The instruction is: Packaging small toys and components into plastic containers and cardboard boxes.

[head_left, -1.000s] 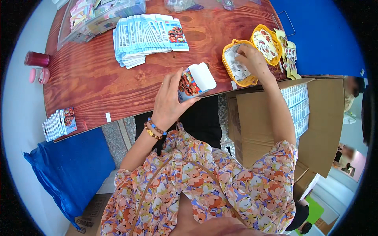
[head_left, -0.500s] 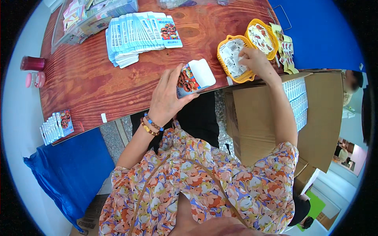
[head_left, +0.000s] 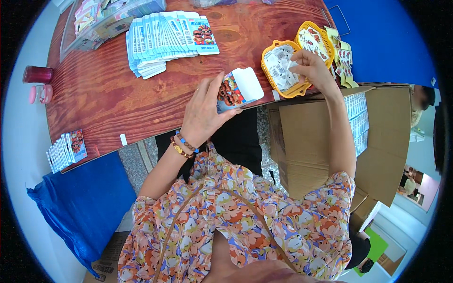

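Note:
My left hand (head_left: 204,107) is closed around a small blue-and-white printed carton (head_left: 231,93), tilted above the table's near edge. The carton's white end flap (head_left: 250,84) stands out to the right. Over the near yellow basket (head_left: 270,78) is my right hand (head_left: 312,70), its thumb and fingers pinched on a small white packet (head_left: 294,66). More white packets (head_left: 279,66) lie in that basket. Just behind it stands a second yellow basket (head_left: 302,29) holding stickers with small red figures.
Flattened cartons (head_left: 158,42) are fanned out at the back, beside a clear plastic bin (head_left: 118,21). Several filled-looking cartons (head_left: 66,150) stand at the left edge near a dark red jar (head_left: 37,74). Below right, an open cardboard box (head_left: 306,137) contains rows of packs (head_left: 357,120). Sticker strips (head_left: 345,61) hang by the baskets.
My right hand has risen slightly from among the packets and moved right, with a white packet pinched in its fingers. The carton in my left hand has shifted a little to the right.

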### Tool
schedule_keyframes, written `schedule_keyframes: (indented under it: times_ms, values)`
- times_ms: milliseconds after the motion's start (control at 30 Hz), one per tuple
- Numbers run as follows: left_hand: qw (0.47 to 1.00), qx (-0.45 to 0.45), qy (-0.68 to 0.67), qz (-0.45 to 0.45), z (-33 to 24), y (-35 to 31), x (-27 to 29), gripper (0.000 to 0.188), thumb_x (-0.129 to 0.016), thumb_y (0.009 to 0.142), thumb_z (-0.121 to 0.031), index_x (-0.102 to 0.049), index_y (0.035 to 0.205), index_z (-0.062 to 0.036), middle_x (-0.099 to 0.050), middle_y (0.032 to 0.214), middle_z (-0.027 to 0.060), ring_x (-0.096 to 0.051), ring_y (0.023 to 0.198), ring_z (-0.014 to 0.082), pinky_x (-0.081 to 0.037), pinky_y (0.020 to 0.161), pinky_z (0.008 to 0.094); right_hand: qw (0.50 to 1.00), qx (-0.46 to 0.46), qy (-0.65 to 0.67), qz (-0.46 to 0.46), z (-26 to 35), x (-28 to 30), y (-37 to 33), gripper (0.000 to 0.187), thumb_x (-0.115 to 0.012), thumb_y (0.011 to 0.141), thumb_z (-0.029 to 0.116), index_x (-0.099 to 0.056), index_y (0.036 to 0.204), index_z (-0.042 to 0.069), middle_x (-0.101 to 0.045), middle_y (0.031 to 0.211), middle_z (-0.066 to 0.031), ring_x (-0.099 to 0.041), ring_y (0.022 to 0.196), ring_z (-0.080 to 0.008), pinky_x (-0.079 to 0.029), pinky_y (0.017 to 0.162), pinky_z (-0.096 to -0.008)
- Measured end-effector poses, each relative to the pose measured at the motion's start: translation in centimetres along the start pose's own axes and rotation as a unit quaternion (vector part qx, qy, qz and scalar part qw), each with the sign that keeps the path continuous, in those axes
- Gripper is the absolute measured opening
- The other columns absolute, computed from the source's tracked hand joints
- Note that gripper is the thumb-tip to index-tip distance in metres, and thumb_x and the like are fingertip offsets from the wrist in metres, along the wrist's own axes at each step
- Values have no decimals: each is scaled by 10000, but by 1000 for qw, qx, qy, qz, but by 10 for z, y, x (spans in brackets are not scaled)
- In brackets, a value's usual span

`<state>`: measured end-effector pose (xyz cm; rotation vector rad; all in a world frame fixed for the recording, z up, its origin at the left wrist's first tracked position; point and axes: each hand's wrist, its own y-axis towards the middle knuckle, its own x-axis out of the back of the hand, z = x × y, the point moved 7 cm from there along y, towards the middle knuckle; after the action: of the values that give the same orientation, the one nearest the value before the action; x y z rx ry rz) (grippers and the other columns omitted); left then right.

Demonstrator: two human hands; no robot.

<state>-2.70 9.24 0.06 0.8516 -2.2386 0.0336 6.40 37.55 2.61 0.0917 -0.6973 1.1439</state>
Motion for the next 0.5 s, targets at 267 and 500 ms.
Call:
schedule_keyframes:
  times_ms: [267,500]
  values:
    - [999,-11,49,-6,-13,15,-9,857,-851,716,-291,-426,1419,-50,-527,1160,152,-608,1020,350,-547,799,443,997,36,21,58,87,-53,-32,93,-687,910,103,-685,949,19,-597,713,34,-477,534,-6,-370,447,-180]
    - [998,-13,59,-14,-13,15,-10,867,-865,702,-260,-424,1417,-48,-524,1142,146,-607,1005,349,-549,785,443,984,109,-138,37,104,-75,-35,173,-644,948,121,-690,1033,-23,-625,678,-51,-548,504,-89,-422,479,-262]
